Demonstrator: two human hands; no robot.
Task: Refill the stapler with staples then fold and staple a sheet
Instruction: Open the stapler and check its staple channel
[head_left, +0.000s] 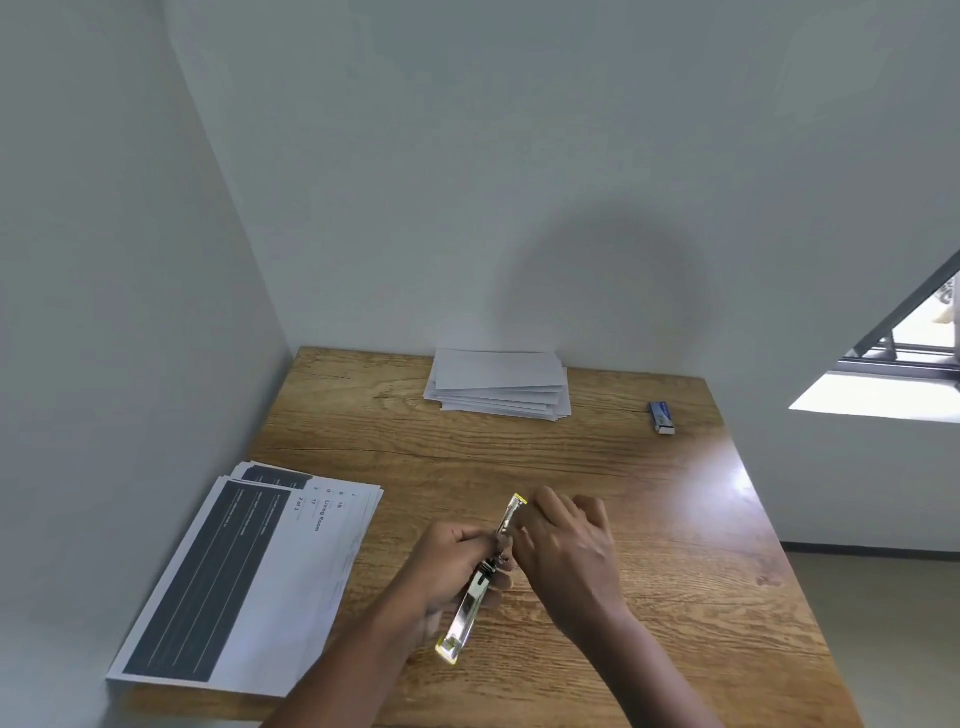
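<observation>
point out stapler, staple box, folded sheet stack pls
stapler (470, 605), head view, on its metal body
staple box (662, 417), head view, on its blue top face
folded sheet stack (498, 382), head view, on the top sheet

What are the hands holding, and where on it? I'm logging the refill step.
The left hand grips the opened stapler around its middle; the right hand touches its far upper half.

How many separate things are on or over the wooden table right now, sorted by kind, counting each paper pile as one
Stapler, held open in the left hand with the right hand at it: 1
Staple box, blue, far right: 1
Stack of printed sheets, near left: 1
Pile of white folded sheets, far side: 1
Total: 4
</observation>
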